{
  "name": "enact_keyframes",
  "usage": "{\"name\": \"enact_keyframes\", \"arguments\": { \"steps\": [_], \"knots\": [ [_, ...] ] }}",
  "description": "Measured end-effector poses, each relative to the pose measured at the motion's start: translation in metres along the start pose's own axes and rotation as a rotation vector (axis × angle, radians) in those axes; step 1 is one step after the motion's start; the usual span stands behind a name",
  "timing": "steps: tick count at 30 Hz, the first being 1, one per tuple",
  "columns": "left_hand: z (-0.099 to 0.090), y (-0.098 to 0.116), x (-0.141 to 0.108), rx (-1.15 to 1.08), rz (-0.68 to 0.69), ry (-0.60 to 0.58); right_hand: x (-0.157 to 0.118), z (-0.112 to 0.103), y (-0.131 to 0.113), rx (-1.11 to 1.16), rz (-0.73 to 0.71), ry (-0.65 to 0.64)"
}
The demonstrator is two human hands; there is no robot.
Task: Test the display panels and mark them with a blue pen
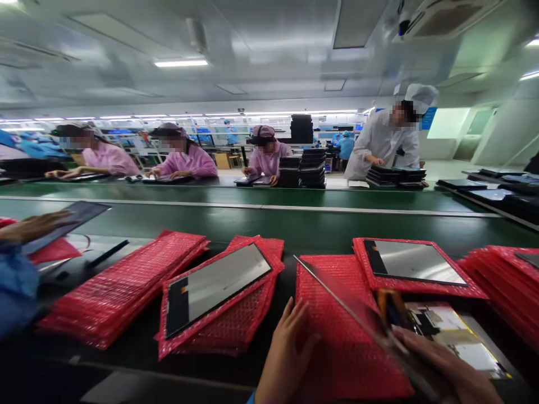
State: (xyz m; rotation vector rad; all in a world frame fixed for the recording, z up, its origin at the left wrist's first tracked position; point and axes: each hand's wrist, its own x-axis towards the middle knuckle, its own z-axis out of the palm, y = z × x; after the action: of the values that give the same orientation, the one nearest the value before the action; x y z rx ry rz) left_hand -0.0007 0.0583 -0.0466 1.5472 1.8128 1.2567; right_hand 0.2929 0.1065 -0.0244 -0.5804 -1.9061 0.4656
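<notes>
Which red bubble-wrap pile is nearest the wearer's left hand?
The middle pile: in view, the left hand overlaps its left edge, and the panel in the right hand crosses it. Every other pile lies farther off.

Your right hand (442,362) gripped a thin, flat, rectangular panel (357,308), tilted and seen nearly edge-on above a red bubble-wrap pouch (345,359). Your left hand (286,348), fingers spread, was at that pouch's left edge. One silver-and-black rectangular screen (227,286) lay on red pouches to your left; a similar screen (425,262) lay on another beyond your right hand. At far left, a co-worker's blue-sleeved arm (17,280) held a dark flat panel (86,213). Across the long green work surface (252,221), three pink-clad people and one white-coated person worked near black stacks (314,168).
</notes>
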Motion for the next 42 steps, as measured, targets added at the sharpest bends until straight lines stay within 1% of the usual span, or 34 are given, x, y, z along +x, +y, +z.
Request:
{"name": "enact_keyframes", "arguments": {
  "steps": [2,3,4,6,9,11,13,14,16,18,19,21,23,25,27,29,31,33,34,35,36,37,38,39,40,41,42],
  "knots": [
    [0.003,-0.005,-0.001,0.181,0.032,-0.072,0.018,0.006,0.002,-0.183,-0.376,-0.146],
    [0.004,-0.007,-0.001,0.220,0.042,-0.096,0.024,0.011,0.005,-0.268,-0.499,-0.208],
    [0.005,-0.009,-0.001,0.238,0.050,-0.107,0.027,0.017,0.009,-0.346,-0.584,-0.255],
    [0.004,-0.011,-0.001,0.236,0.063,-0.111,0.025,0.029,0.020,-0.474,-0.651,-0.336],
    [-0.005,-0.007,0.000,0.171,0.045,-0.101,0.016,0.036,0.032,-0.538,-0.625,-0.422],
    [-0.016,0.003,0.002,0.107,0.020,-0.086,0.014,0.035,0.029,-0.472,-0.533,-0.493],
    [-0.026,0.019,0.010,0.051,-0.002,-0.135,0.016,0.033,0.016,-0.345,-0.383,-0.554],
    [-0.030,0.027,0.017,0.028,-0.015,-0.199,0.020,0.034,0.009,-0.282,-0.265,-0.578],
    [-0.032,0.040,0.039,0.036,-0.026,-0.366,0.030,0.042,-0.006,-0.189,0.045,-0.648],
    [-0.027,0.046,0.068,0.083,-0.008,-0.489,0.041,0.057,-0.016,-0.139,0.368,-0.758],
    [-0.022,0.046,0.082,0.107,0.006,-0.546,0.046,0.066,-0.019,-0.123,0.480,-0.802],
    [-0.010,0.043,0.106,0.132,0.025,-0.666,0.055,0.079,-0.019,-0.100,0.583,-0.848],
    [0.000,0.038,0.118,0.127,0.048,-0.753,0.060,0.086,-0.015,-0.093,0.619,-0.861],
    [0.008,0.037,0.116,0.109,0.091,-0.780,0.063,0.088,-0.011,-0.098,0.642,-0.879],
    [0.013,0.037,0.106,0.094,0.144,-0.760,0.063,0.088,-0.009,-0.108,0.645,-0.887],
    [0.014,0.038,0.095,0.080,0.178,-0.727,0.061,0.089,-0.010,-0.129,0.637,-0.886],
    [0.014,0.038,0.090,0.051,0.179,-0.706,0.055,0.089,-0.016,-0.177,0.601,-0.866],
    [0.014,0.037,0.089,0.003,0.160,-0.701,0.045,0.086,-0.022,-0.235,0.535,-0.850],
    [0.015,0.035,0.090,-0.024,0.147,-0.701,0.039,0.082,-0.024,-0.256,0.466,-0.822],
    [0.016,0.034,0.091,-0.053,0.131,-0.701,0.031,0.076,-0.024,-0.279,0.369,-0.753],
    [0.016,0.032,0.093,-0.083,0.112,-0.702,0.023,0.068,-0.021,-0.315,0.273,-0.650],
    [0.018,0.030,0.094,-0.114,0.094,-0.702,0.014,0.059,-0.016,-0.376,0.140,-0.474],
    [0.019,0.029,0.094,-0.146,0.075,-0.703,0.006,0.050,-0.009,-0.483,0.065,-0.283],
    [0.021,0.027,0.094,-0.176,0.059,-0.702,-0.002,0.040,0.000,-0.632,0.067,-0.139],
    [0.022,0.026,0.095,-0.204,0.044,-0.700,-0.009,0.032,0.011,-0.790,0.088,-0.060],
    [0.023,0.024,0.095,-0.228,0.030,-0.693,-0.016,0.026,0.021,-0.925,0.129,-0.037],
    [0.025,0.023,0.095,-0.248,0.015,-0.684,-0.023,0.020,0.030,-1.010,0.148,-0.054]
  ]
}}
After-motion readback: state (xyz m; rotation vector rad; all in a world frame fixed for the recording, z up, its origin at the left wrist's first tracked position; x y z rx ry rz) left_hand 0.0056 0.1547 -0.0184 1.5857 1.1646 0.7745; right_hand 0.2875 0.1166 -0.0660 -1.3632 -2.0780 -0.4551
